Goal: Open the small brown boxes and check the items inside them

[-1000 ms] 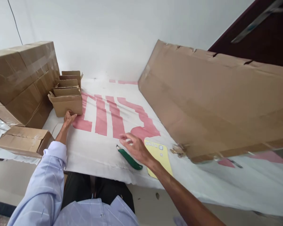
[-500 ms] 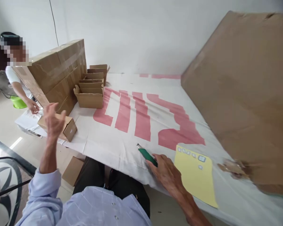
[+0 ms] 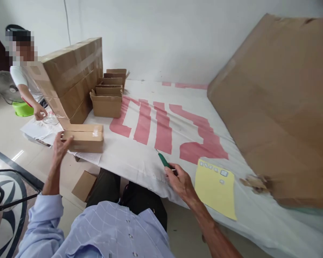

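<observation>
My left hand (image 3: 60,146) grips the left end of a small closed cardboard box (image 3: 86,146), thumb on its near side. The box lies at the table's left front edge, with a strip of clear tape near its right end. In my right hand (image 3: 179,179) is a green utility knife (image 3: 163,158), its metal tip pointing away from me over the white cloth (image 3: 140,161). Just right of that hand lies a yellow sheet (image 3: 215,193) with several small pale stickers along its top. The right fingers are partly hidden behind the hand.
Several open cardboard boxes (image 3: 107,107) stand in a row beside a stack of taped cartons (image 3: 75,77). Large cardboard (image 3: 280,107) fills the right side. Beyond the stack sits a person (image 3: 28,80), near a fan (image 3: 6,87). A cardboard piece (image 3: 84,186) is below the table edge.
My left hand, raised open before, has come down onto the small box. That box now lies turned, its long side toward me. The knife remains in my right hand.
</observation>
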A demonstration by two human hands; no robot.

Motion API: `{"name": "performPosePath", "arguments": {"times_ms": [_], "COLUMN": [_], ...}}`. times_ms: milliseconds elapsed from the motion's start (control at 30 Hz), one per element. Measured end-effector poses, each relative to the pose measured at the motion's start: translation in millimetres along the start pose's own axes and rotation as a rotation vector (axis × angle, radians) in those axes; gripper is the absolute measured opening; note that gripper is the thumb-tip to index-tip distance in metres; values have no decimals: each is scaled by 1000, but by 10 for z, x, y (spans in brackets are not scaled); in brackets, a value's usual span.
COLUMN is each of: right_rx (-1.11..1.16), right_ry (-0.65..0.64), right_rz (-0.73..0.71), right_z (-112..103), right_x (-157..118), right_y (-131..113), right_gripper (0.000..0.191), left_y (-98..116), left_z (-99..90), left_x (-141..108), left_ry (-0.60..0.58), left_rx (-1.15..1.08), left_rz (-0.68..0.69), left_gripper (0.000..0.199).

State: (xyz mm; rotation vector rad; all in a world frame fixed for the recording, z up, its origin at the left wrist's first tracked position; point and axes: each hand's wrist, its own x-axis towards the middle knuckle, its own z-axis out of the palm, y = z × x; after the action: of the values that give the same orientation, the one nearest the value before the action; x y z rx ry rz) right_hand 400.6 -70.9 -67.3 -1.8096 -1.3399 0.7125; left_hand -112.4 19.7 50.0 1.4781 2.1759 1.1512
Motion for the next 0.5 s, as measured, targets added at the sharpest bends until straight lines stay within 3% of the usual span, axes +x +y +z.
{"name": "performPosePath", "arguments": {"times_ms": [167,300,367,500], "right_rx": [448,622,664,635], "right_ry": [-133,-129,-106,-33], "right_rz": [89,83,80,82], "right_z": [280,442,477,504], "right_x": [61,126,170,259], "right_y": [-480,-748,-760,-594], "right_gripper": [48,47,45,44], "left_y": [127,130,-27,-573], "left_z": [565,744,730,695], "left_x": [-658,-920,-1021,-1391], "left_ry": [-83,-211,-253,-368], "left_rx": [-135,-267,-280,-170], "left_rz": [88,136,82,-124], "left_gripper": [62,53,43,28]}}
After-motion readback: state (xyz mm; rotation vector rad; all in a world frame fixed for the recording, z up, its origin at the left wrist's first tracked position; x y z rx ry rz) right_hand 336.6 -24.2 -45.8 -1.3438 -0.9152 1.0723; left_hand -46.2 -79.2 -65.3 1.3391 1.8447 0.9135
